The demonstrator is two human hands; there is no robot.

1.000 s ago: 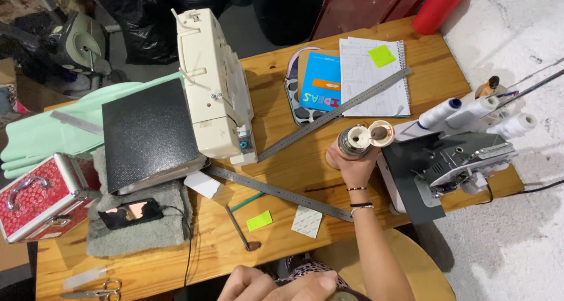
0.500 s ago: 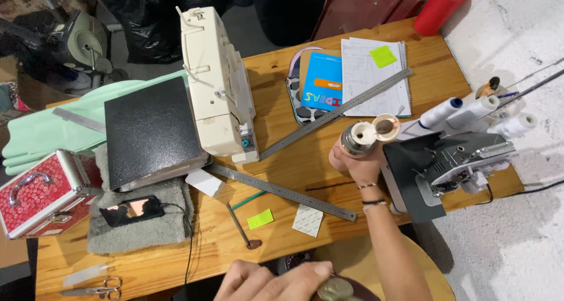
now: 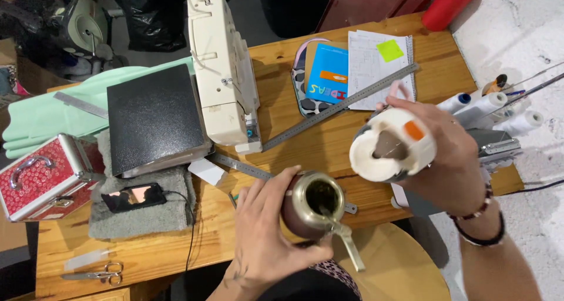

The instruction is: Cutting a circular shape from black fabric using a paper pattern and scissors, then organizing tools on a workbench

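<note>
**Flask tipped toward cup**

Worktop, near edge: right hand wrapped around white flask, spout facing the cup. Left hand closed round brown cup with metal straw. Keep cup level; pour slowly beside straw.

Bare wood is showing on the table along its near edge, between the scissors and the left hand. A sewing machine, black book and two metal rulers are crowding the middle. Thread cones are blocking the right side beyond the right hand.
</note>
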